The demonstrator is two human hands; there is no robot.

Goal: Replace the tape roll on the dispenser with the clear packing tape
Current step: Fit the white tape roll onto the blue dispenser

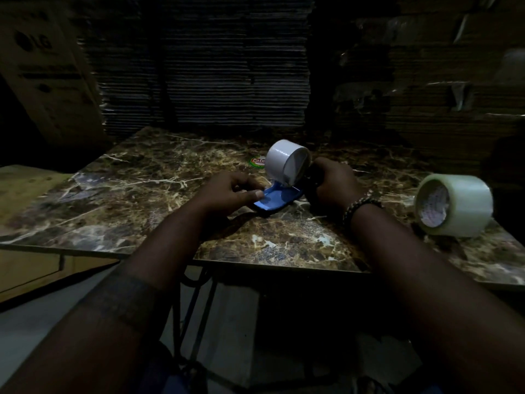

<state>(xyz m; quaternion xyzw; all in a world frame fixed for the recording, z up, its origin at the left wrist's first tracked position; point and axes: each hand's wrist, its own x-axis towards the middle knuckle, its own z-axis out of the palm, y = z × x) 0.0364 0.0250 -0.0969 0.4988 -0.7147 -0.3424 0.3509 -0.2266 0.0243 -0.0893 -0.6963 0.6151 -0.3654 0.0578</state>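
A blue tape dispenser [277,199] rests on the marble table [136,191], carrying a white tape roll [287,162] that stands tilted above its blue plate. My left hand [230,191] pinches the front edge of the blue plate with thumb and fingers. My right hand [332,184] is closed around the dispenser's dark handle just right of the white roll. A roll of clear packing tape [454,204] lies on its side at the table's right edge, apart from both hands.
Stacks of flattened cardboard [204,66] rise behind the table. A large printed carton [48,72] leans at the back left. A small round sticker [258,162] lies beyond the white roll. The table's near edge runs just below my wrists.
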